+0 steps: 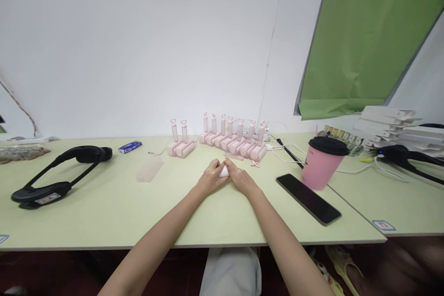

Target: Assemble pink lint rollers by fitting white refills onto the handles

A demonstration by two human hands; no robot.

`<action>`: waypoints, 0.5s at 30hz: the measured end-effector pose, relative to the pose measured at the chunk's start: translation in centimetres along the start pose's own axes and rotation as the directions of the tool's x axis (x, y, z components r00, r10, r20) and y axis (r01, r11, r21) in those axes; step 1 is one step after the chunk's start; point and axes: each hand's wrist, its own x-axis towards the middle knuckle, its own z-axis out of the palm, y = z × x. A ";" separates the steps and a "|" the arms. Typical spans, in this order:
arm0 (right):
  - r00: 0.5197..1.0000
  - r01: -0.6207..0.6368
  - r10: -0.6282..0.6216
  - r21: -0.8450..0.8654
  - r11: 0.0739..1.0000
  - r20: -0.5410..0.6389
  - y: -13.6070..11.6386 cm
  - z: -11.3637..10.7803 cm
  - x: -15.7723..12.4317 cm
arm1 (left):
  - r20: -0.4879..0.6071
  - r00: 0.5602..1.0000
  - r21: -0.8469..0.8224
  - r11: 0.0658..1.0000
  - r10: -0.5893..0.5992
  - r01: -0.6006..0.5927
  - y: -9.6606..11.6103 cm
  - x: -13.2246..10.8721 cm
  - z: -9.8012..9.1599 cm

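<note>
Over the pale green table, my left hand [210, 177] and my right hand [240, 177] meet with their fingers closed around a small white rounded piece [224, 172]. Its far part and underside are hidden by the fingers. Just beyond the hands stands a row of pink cylinder-shaped pieces [237, 146] with upright clear tubes and heart-shaped loops. Two more of the same kind [185, 148] stand to the left. Near my right hand lie a loose pink heart-shaped part [255, 163] and a thin clear strip [233, 156].
A translucent sheet [150, 169], a blue packet [130, 147] and a black headset-like frame [62, 184] lie to the left. On the right are a black phone [308, 199], a pink lidded cup [321, 166], white cables [287, 153] and stacked white boxes [385, 125].
</note>
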 end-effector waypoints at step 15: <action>0.964 -0.154 0.239 0.479 0.864 -0.120 -1.3 -0.7 0.2 | -0.049 0.986 -0.016 0.987 -0.161 0.160 1.4 0.7 -1.2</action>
